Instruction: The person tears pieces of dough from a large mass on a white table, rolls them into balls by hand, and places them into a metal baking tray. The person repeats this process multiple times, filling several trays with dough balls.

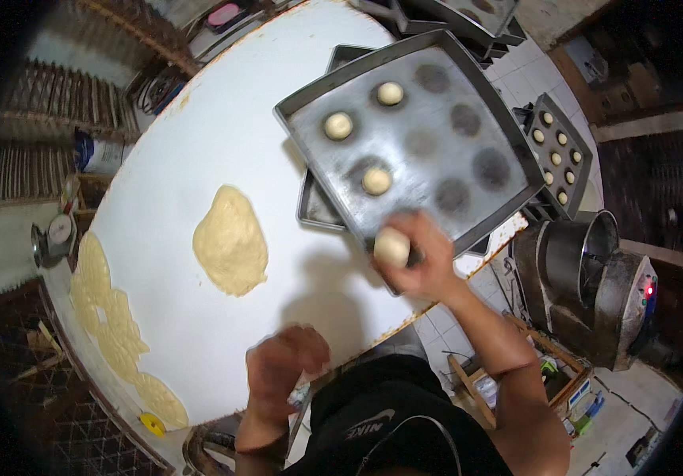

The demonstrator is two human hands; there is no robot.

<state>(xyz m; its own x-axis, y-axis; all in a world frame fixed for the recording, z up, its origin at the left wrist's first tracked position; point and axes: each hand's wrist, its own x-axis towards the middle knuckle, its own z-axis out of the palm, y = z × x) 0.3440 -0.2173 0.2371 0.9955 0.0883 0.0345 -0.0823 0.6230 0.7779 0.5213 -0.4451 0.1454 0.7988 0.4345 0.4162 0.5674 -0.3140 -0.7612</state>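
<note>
A smooth, pale dough ball [391, 247] is in my right hand [430, 255], fingers and thumb curled around it. This hand is over the near corner of a square metal baking tray [468, 75]. Three more dough balls sit apart on the tray, among them one [376, 181] closest to my hand. Dark round stains mark the tray's bare spots. My left hand [287, 361] hovers above the table's front edge, seemingly holding nothing, its fingers blurred by motion. Ahead of it a flat, irregular slab of dough [231, 242] lies on the white table [159, 333].
Another tray [319, 202] lies crosswise beneath the main one. Thin flattened dough sheets [119, 333] line the table's left rim, near a dial scale [60, 230]. To the right stand a tray of dough balls [575, 170] and a mixing machine [595, 278] with a metal bowl.
</note>
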